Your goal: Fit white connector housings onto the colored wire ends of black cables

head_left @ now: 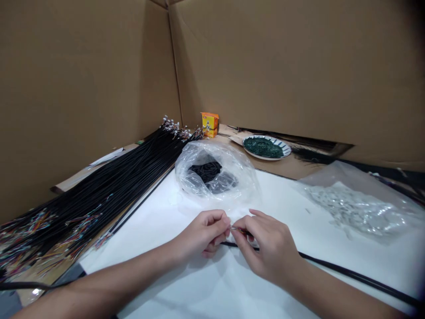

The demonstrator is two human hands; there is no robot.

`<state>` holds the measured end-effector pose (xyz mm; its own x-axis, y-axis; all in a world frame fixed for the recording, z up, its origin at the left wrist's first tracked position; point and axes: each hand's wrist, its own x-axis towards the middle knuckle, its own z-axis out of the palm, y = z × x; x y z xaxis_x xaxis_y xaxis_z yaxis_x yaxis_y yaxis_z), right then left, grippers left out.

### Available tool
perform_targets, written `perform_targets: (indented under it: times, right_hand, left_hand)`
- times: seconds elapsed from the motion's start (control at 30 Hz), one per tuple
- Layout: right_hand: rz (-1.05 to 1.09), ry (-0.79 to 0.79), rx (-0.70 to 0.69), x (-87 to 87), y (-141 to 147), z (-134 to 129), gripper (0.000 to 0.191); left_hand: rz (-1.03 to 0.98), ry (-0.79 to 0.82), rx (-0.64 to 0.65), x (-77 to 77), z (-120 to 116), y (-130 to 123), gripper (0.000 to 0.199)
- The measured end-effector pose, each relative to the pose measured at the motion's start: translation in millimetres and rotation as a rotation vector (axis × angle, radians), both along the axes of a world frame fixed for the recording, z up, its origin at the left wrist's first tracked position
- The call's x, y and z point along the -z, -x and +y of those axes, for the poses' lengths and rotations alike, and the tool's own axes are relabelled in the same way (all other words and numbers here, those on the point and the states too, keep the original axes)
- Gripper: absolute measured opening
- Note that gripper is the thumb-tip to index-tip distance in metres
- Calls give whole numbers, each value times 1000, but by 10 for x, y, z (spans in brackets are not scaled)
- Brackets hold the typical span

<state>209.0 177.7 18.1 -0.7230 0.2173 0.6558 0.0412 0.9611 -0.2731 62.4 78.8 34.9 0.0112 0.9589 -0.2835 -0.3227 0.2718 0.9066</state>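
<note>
While the right hand [267, 248] pinches a black cable's metal tip [235, 229], the left hand [202, 235] curls closed beside it; the fine end needs steady fingers.

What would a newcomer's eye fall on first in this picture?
A large bundle of black cables with multicoloured wire ends fans across the left side. At the centre, the left hand and right hand meet at the tip of a thin black cable. Behind them lies a clear plastic bag.

Surface: my flat white sheet [282, 195] over brown cardboard [285, 166]
Far: clear plastic bag of black pieces [189, 166]
Right: clear plastic bag of silver parts [352, 208]
Left: long black wire bundle [109, 190]
</note>
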Motion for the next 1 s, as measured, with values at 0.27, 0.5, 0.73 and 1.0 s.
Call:
perform_targets:
  times: [0.27,0.5,0.73,1.0]
  right_hand:
    - [3,61,-9,-40,11,19,11]
    - [22,112,-28,-33,-1,5,11]
    - [79,53,-90,27,-17,15,8]
    - [169,-330,-95,-34,-39,31,9]
  left_hand:
    - [29,0,-14,-3,0,3,36]
    - [-29,-32,7,24,7,9,33]
    - [-81,-30,13,13,-3,15,31]
    - [-247,-83,61,73,-36,0,31]
